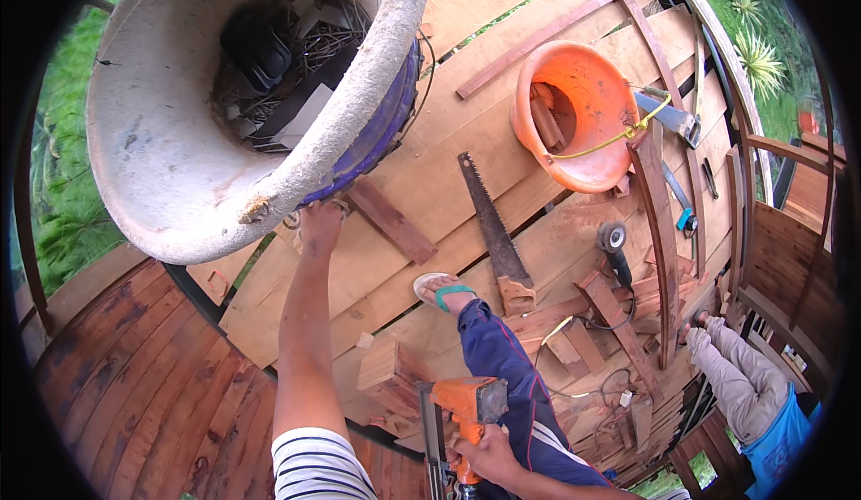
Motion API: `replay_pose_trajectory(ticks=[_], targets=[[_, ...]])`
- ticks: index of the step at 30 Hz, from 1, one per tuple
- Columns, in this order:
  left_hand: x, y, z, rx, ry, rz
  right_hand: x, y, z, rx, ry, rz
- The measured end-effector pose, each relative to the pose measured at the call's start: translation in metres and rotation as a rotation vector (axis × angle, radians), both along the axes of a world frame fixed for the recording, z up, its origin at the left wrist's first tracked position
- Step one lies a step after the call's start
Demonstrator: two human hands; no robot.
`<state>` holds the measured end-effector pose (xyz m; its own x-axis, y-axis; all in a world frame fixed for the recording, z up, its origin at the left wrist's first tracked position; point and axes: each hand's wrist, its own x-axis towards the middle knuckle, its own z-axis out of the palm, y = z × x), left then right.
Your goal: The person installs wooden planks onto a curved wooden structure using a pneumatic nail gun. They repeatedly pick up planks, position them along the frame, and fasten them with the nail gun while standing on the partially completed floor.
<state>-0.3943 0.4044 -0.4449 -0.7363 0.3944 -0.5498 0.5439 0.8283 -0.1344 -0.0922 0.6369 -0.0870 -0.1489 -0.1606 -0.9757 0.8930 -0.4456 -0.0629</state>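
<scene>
A large bucket [152, 141], whitish and crusted inside with a blue outside, looms tilted at the upper left. In it lie many loose nails [336, 34], a black object [257, 50] and pieces of white card [305, 116]. My left hand [321, 224] is closed at the bucket's lower outer side; its fingertips are partly hidden there. Just right of that hand a short reddish board [392, 222] lies on the planks. Low in the view, my right hand [489, 455] grips an orange nail gun [468, 401] by its handle, beside my blue-trousered leg.
Planks [448, 177] with gaps form the floor. On them are a handsaw [493, 231], an orange bucket [583, 114] holding wood pieces, an angle grinder [613, 249] with a cord, another saw [668, 119] and offcuts [574, 347]. A person in a blue shirt [776, 446] is at the lower right.
</scene>
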Motion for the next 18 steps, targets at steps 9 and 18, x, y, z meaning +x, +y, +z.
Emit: replay_pose_trajectory(ticks=[9,18], targets=[[-0.021,-0.001,0.017,0.081,-0.222,0.037,-0.01,0.002,0.003,0.043,0.014,0.097],[-0.036,0.019,0.019,0.003,-0.286,0.031,-0.013,-0.003,0.006,0.038,0.015,0.061]])
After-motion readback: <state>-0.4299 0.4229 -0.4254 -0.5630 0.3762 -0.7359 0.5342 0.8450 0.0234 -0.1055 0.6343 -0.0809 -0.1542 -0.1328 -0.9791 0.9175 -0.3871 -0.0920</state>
